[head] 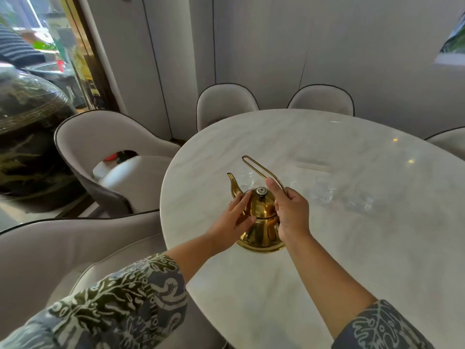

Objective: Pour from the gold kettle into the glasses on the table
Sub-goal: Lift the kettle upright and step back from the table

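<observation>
On the near table (352, 248), gold kettle (261, 222) upright: right hand (292, 212) pinches its wire handle, left hand (232, 220) flat-open against its side, glasses (324, 190) just beyond.

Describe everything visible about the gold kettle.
The gold kettle looks like shiny polished metal, bell-shaped, with a curved spout at its left and a silver-knobbed lid. It stands upright on the white table. The right hand grips its thin wire handle; the left hand rests against its side.
</observation>
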The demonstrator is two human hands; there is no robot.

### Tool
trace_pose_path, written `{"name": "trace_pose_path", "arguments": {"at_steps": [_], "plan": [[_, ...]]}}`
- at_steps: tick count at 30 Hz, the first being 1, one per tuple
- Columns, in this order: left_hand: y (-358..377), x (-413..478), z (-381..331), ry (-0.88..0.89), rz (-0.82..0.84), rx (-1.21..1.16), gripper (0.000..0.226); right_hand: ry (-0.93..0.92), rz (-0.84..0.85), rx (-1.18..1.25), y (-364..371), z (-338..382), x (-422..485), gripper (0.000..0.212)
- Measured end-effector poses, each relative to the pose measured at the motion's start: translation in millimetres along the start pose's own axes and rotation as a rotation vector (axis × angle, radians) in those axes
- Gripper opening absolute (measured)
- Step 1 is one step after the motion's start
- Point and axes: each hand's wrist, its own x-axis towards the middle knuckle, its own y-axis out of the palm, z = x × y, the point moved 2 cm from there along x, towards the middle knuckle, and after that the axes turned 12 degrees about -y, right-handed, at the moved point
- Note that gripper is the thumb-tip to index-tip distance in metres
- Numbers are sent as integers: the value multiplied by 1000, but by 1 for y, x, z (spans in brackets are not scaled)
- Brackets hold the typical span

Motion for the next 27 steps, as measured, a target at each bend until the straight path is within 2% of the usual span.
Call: {"name": "trace_pose_path", "arguments": {"at_steps": [10, 16, 22, 27], "plan": [[17, -27, 58, -39, 7, 9, 68, 23, 39, 30, 6, -41, -49, 52], [20, -32, 89, -39, 26, 41, 68, 52, 4, 38, 13, -68, -66, 45], [16, -33, 103, -23, 7, 12, 68, 70, 14, 1, 20, -87, -74, 34], [15, -33, 111, -9, 6, 3, 67, 62, 23, -50, 24, -93, -76, 36]]}}
